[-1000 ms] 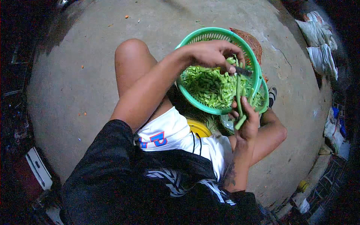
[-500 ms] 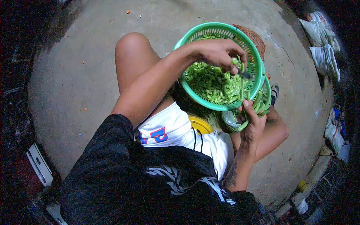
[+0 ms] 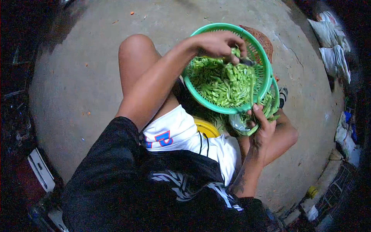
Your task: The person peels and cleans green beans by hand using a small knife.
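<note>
My left hand [image 3: 221, 44] is over the green plastic basket [image 3: 208, 107], fingers curled round a small dark knife [image 3: 246, 62], its shape partly hidden. Cut green bean pieces [image 3: 228, 85] fill the basket's bottom, some close under those fingers. At the basket's near right rim, my right hand [image 3: 264, 125] is closed on long green beans [image 3: 252, 91]; one sticks up over the rim. More whole beans [image 3: 268, 101] lie beside it in a second green basket [image 3: 276, 92], partly hidden underneath. A clear plastic bag [image 3: 238, 123] shows left of my right hand.
A yellow round container [image 3: 206, 128] sits between my legs. Behind the basket is a reddish-brown woven thing [image 3: 262, 40]. White sacks [image 3: 334, 60] lie at the right edge. Small orange scraps are scattered on the concrete floor [image 3: 85, 100].
My left hand with the knife has moved left and slightly up, away from the beans in my right hand. The raised bean looks shorter. My right hand has hardly moved.
</note>
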Tool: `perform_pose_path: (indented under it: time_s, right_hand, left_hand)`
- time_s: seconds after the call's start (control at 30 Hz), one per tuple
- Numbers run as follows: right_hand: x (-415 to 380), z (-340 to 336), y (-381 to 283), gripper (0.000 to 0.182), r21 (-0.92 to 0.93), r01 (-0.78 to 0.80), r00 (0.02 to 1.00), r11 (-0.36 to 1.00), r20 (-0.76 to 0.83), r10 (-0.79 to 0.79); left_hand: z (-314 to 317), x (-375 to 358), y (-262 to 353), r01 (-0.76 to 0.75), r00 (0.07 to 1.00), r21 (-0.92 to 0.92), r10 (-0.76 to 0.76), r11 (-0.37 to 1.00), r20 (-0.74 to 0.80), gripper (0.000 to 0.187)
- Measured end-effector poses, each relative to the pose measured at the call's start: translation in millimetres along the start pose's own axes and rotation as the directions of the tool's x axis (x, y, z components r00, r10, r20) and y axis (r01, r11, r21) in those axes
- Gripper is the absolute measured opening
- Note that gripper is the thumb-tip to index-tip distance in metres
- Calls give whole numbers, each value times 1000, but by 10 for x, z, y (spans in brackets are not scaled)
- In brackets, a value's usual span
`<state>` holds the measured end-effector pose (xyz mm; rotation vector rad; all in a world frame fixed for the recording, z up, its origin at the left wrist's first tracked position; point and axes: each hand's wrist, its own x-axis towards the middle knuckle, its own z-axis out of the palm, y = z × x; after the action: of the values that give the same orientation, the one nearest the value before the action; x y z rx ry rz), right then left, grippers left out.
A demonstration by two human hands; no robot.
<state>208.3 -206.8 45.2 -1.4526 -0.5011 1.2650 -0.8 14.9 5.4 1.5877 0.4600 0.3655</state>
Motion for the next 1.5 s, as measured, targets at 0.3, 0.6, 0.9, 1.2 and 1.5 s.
perform_pose_path:
  time_s: [0.3, 0.6, 0.9, 1.2, 1.5]
  right_hand:
    - [-10, 52, -4, 27, -57, 23, 1000, 998, -13, -24]
    - [28, 96, 12, 30, -102, 13, 1000, 995, -20, -15]
    - [21, 173, -35, 28, -28, 51, 998, 998, -34, -52]
    - [54, 148, -35, 30, -40, 71, 996, 997, -57, -74]
    - [51, 169, -59, 33, -21, 71, 996, 997, -57, -72]
  left_hand:
    - [220, 13, 50, -59, 996, 96, 52, 994, 74, 36]
    - [367, 24, 140, 8, 990, 123, -26, 992, 142, 38]
    - [382, -16, 254, 41, 991, 178, -62, 983, 115, 42]
    - [216, 2, 60, -47, 999, 205, 50, 978, -6, 39]
    - [154, 20, 31, -3, 995, -37, 7, 999, 104, 39]
